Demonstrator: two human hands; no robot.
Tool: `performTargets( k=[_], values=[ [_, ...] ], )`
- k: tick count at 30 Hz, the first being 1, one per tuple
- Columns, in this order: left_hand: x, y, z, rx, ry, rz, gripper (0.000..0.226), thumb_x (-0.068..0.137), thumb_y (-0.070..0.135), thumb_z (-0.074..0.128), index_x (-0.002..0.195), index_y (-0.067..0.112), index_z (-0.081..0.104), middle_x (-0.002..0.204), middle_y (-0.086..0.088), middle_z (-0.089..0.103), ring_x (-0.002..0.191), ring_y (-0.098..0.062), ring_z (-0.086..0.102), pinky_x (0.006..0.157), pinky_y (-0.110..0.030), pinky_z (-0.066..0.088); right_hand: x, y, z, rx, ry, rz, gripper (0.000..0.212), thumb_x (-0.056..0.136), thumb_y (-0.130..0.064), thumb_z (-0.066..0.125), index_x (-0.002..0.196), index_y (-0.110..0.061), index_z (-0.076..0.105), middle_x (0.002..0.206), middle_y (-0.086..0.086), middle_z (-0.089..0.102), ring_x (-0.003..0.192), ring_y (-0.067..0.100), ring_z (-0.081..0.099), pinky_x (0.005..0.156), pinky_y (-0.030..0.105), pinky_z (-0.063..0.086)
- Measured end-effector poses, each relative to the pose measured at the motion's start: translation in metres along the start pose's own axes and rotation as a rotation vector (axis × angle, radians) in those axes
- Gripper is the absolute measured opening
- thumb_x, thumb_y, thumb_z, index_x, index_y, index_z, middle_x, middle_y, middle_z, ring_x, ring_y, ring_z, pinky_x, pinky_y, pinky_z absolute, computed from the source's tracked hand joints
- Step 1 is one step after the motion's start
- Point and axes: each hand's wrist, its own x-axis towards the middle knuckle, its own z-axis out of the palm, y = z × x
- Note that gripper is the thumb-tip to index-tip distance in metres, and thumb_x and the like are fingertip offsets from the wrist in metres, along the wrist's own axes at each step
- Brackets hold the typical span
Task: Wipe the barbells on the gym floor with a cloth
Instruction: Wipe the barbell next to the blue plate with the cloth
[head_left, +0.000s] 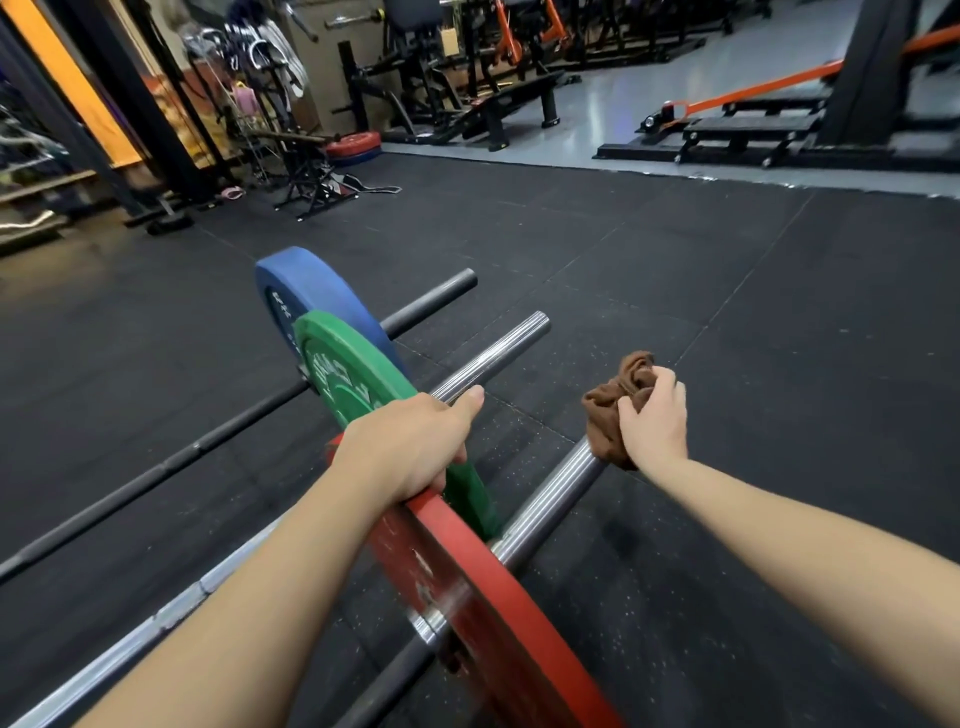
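Note:
Three barbells lie side by side on the black rubber floor. The nearest carries a red plate (483, 587) and has a shiny steel sleeve (550, 501). The middle one carries a green plate (348, 374), the farthest a blue plate (306, 291). My left hand (410, 447) rests on the top rim of the red plate, fingers curled over its edge. My right hand (652, 421) grips a bunched brown cloth (613, 410) at the outer end of the red-plate barbell's sleeve. The sleeve's tip is hidden under the cloth.
The middle bar's chrome sleeve (498, 356) and the far bar's black sleeve (431, 304) point up and right. Racks and stacked plates (353, 148) stand at the back left. Benches and machines (753, 130) sit on the grey floor beyond the mat.

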Motion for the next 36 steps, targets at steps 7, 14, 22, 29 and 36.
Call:
performTargets(
  k=[7,14,22,29,36],
  values=[
    [-0.001,0.001,0.0,-0.018,0.027,0.005,0.073,0.102,0.067,0.017,0.08,0.023,0.071,0.058,0.004,0.071,0.077,-0.015,0.069,0.098,-0.038,0.047,-0.067,0.006,0.004,0.07,-0.015,0.24,0.041,0.1,-0.02,0.057,0.135,-0.007,0.041,0.135,0.018,0.045,0.119,0.038,0.053,0.1,0.041,0.042],
    [-0.003,0.0,0.0,-0.053,0.057,0.003,0.073,0.103,0.066,0.018,0.079,0.023,0.071,0.057,0.005,0.07,0.075,-0.016,0.069,0.098,-0.039,0.048,-0.095,0.001,0.011,0.085,-0.113,0.201,0.041,0.099,-0.018,0.056,0.136,-0.008,0.04,0.131,0.013,0.041,0.107,0.03,0.051,0.092,0.032,0.036],
    [-0.001,0.0,-0.001,-0.038,0.041,0.007,0.073,0.102,0.067,0.018,0.079,0.022,0.071,0.057,0.005,0.07,0.075,-0.016,0.069,0.099,-0.04,0.048,-0.05,-0.013,0.0,0.014,-0.023,0.191,0.04,0.1,-0.019,0.057,0.135,-0.008,0.04,0.136,0.017,0.039,0.112,0.041,0.056,0.084,0.033,0.036],
    [-0.001,-0.001,-0.001,-0.06,0.043,0.014,0.073,0.103,0.065,0.02,0.077,0.021,0.072,0.058,0.002,0.071,0.076,-0.02,0.068,0.101,-0.042,0.048,-0.143,-0.003,0.013,-0.054,-0.399,0.344,0.041,0.098,-0.035,0.058,0.122,-0.006,0.042,0.125,0.018,0.06,0.115,0.036,0.058,0.092,0.035,0.043],
    [-0.002,-0.003,0.001,-0.092,0.08,-0.001,0.071,0.103,0.063,0.022,0.077,0.022,0.072,0.055,0.005,0.069,0.073,-0.019,0.067,0.099,-0.042,0.049,-0.15,-0.035,-0.005,-0.101,-0.622,0.025,0.03,0.084,-0.044,0.068,0.104,-0.025,0.057,0.096,-0.003,0.063,0.091,0.02,0.058,0.077,0.027,0.04]
  ],
)
